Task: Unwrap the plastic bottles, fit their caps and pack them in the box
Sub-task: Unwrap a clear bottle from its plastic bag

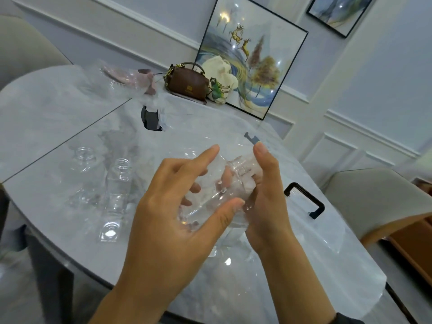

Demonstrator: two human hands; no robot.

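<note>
I see both hands raised over the near middle of the pale marble counter (pixel 58 127), working one clear plastic bottle (pixel 210 202) between them. My left hand (pixel 177 213) cups the bottle's body from the side, thumb pressed along its lower edge and index finger stretched over the top, the other fingers curled behind the clear wall. My right hand (pixel 264 195) closes on the neck end, where a crumple of thin clear wrap (pixel 245 169) is bunched under its fingers, the thumb pointing upward.

To the left, two more clear bottles stand upright and uncapped on the counter: a nearer one (pixel 118 183) and one behind it (pixel 85 160). A third, square one (pixel 109 231) lies in front of them with its base toward me. Loose clear film (pixel 112 83) is heaped further back.

Under and beyond my hands sits a clear box (pixel 292 230) with a dark handle (pixel 306 199) on its right side; its walls are hard to trace. At the far edge of the counter, a brown handbag (pixel 188 84) sits just beside a cream cloth bag (pixel 221 78), in front of a framed picture (pixel 254 54) leaning on the wall.
</note>
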